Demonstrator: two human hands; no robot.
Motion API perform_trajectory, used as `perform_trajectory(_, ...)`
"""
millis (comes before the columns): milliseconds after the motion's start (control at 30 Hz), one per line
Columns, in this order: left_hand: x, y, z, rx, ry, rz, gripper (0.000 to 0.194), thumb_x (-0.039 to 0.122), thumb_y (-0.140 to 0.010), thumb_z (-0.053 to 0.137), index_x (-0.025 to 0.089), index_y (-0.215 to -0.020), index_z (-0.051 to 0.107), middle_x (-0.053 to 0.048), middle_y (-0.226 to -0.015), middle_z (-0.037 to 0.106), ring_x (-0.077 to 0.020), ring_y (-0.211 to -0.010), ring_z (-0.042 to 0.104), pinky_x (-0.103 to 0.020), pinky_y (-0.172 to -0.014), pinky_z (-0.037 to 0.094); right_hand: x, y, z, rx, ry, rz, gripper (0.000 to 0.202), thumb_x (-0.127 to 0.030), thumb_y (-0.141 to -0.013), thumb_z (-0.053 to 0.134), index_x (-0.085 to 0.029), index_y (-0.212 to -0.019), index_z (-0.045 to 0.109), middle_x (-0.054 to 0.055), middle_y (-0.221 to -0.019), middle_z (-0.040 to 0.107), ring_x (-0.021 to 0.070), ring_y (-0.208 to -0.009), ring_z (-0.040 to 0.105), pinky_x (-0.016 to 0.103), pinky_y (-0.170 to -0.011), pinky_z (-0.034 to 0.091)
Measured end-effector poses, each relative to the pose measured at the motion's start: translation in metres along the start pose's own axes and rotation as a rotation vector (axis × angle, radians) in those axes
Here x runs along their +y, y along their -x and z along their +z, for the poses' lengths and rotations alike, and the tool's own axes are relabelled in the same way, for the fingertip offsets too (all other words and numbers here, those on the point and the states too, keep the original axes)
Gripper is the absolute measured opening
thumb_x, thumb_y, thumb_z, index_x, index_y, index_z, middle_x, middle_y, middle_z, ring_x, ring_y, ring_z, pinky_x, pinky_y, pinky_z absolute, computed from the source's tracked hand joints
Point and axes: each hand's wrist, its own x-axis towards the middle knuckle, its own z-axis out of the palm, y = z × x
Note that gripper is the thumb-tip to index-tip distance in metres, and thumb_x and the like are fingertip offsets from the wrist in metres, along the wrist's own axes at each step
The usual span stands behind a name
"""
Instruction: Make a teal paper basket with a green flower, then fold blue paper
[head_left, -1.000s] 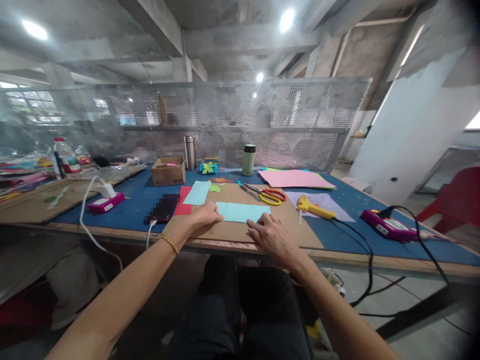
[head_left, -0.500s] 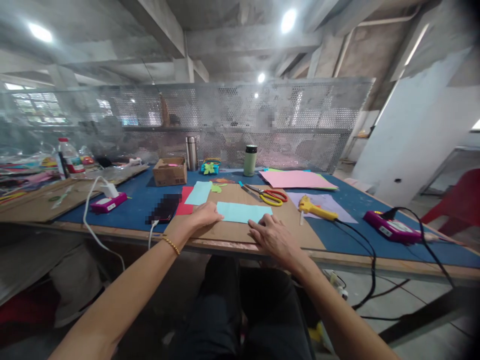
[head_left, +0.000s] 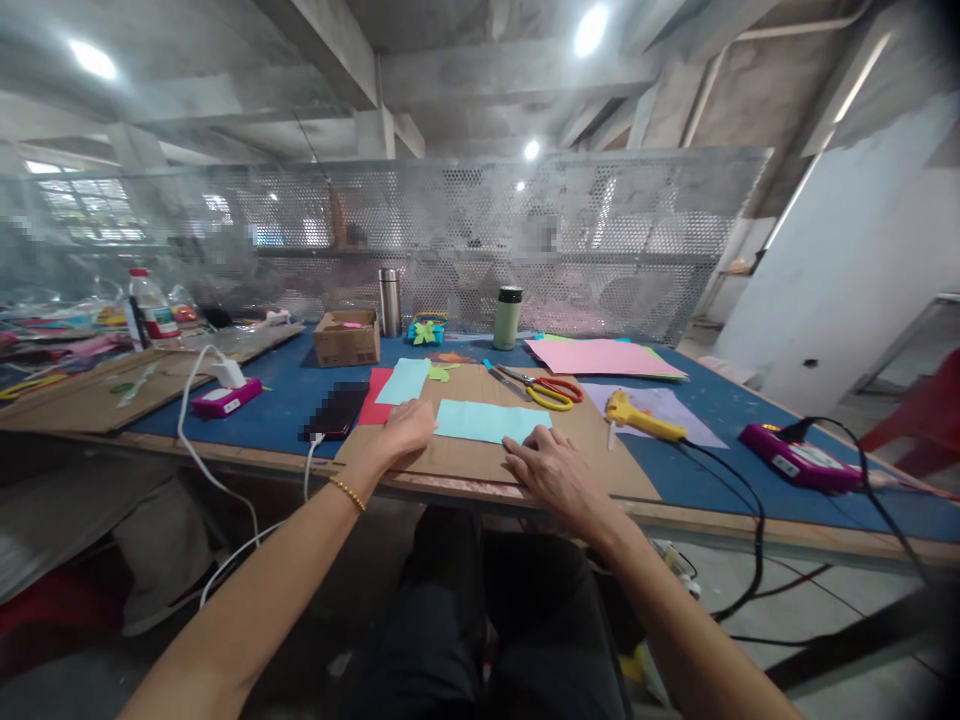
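A light blue paper strip (head_left: 491, 422) lies on a brown cardboard sheet (head_left: 457, 460) in front of me. My left hand (head_left: 409, 432) is closed at the strip's left end, with its fingers bent together and their tips partly hidden. At the lower right edge of the strip rests my right hand (head_left: 551, 465), index finger touching the paper and thumb held apart from it. Scissors (head_left: 544, 390) with red and yellow handles lie just beyond the strip. Left of it, a second light blue paper (head_left: 405, 381) overlaps a red paper (head_left: 375, 398).
A yellow glue gun (head_left: 641, 418) lies on purple paper to the right, its cord running off the table. Purple power strips (head_left: 799, 458) sit at both sides. A phone (head_left: 337, 412), a cardboard box (head_left: 346, 340), a green tumbler (head_left: 508, 320) and pink paper (head_left: 607, 358) surround the work.
The whole view has shifted slightly to the right. My left hand has drawn a little away to the left along the strip's end; the right hand stays at its lower edge.
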Motion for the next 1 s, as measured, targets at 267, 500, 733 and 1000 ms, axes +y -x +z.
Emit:
perform_trajectory(267, 0.001, 0.026, -0.005, 0.245, -0.088, 0.023, 0.023, 0.018, -0.099, 0.045, 0.012, -0.109, 0.065, -0.019, -0.12, 0.065, -0.0311, -0.115, 0.059, -0.041, -0.096, 0.043, -0.001, 0.0, 0.001, 0.014, 0.003, 0.01, 0.033, -0.044, -0.105, 0.045, -0.031, -0.123, 0.069, 0.01, -0.106, 0.062, 0.0238, -0.094, 0.052, 0.033, -0.078, 0.033)
perform_trajectory(500, 0.043, 0.055, 0.024, 0.449, -0.161, 0.493, 0.038, 0.043, -0.103, 0.046, 0.013, -0.11, 0.067, -0.016, -0.115, 0.066, -0.0305, -0.111, 0.058, -0.044, -0.097, 0.042, 0.002, -0.001, 0.004, 0.009, 0.01, -0.013, 0.035, -0.044, -0.106, 0.043, -0.03, -0.125, 0.069, 0.012, -0.105, 0.062, 0.0246, -0.094, 0.052, 0.033, -0.079, 0.034)
perform_trajectory(733, 0.044, 0.068, 0.032, 0.392, -0.174, 0.338, 0.064, 0.059, -0.104, 0.029, 0.01, -0.105, 0.07, -0.018, -0.111, 0.068, -0.0321, -0.105, 0.061, -0.045, -0.093, 0.042, 0.002, 0.0, 0.008, 0.06, 0.01, -0.017, 0.033, -0.044, -0.105, 0.046, -0.03, -0.124, 0.07, 0.011, -0.104, 0.063, 0.0242, -0.092, 0.052, 0.033, -0.079, 0.034)
perform_trajectory(1000, 0.05, 0.074, 0.024, 0.351, -0.267, 0.258, 0.068, 0.058, -0.103, 0.035, 0.001, -0.116, 0.07, -0.025, -0.117, 0.068, -0.0354, -0.105, 0.062, -0.048, -0.097, 0.04, 0.001, 0.0, 0.004, 0.063, 0.018, -0.023, 0.032, -0.045, -0.105, 0.046, -0.03, -0.119, 0.071, 0.011, -0.102, 0.063, 0.0241, -0.091, 0.052, 0.033, -0.078, 0.033)
